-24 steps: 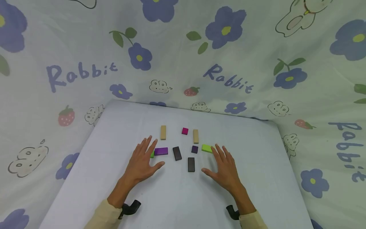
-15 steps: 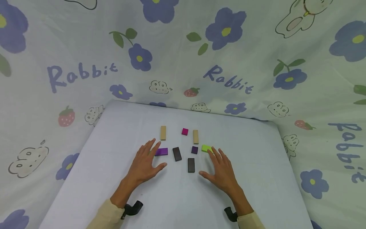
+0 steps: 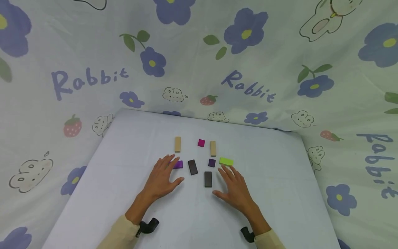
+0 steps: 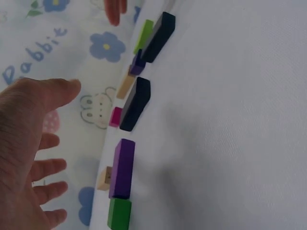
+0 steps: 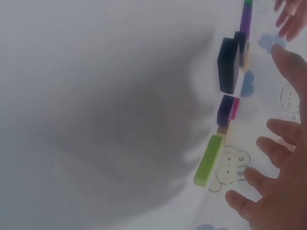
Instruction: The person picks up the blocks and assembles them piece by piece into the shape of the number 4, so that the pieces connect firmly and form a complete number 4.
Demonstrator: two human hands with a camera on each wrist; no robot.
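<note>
My left hand (image 3: 161, 180) hovers with spread fingers over the left side of a group of small blocks, partly covering a purple block (image 3: 178, 164). A green block (image 4: 119, 213) beside the purple one shows in the left wrist view but is hidden under the hand in the head view. My right hand (image 3: 235, 190), fingers apart and holding nothing, is just in front of a lime block (image 3: 226, 161) and right of a black block (image 3: 208, 179). Between the hands lie a second black block (image 3: 192, 167) and a dark purple cube (image 3: 211, 163).
Farther back lie two tan wooden blocks, the left block (image 3: 177, 144) and the right block (image 3: 212, 148), with a magenta cube (image 3: 201, 143) between them. The white table (image 3: 267, 155) ends at a patterned curtain (image 3: 192, 62) behind. Each wrist wears a black camera mount.
Both hands have moved inward toward each other. The left now covers the green block and part of the purple one; the right has come off the lime block. The blocks stay put.
</note>
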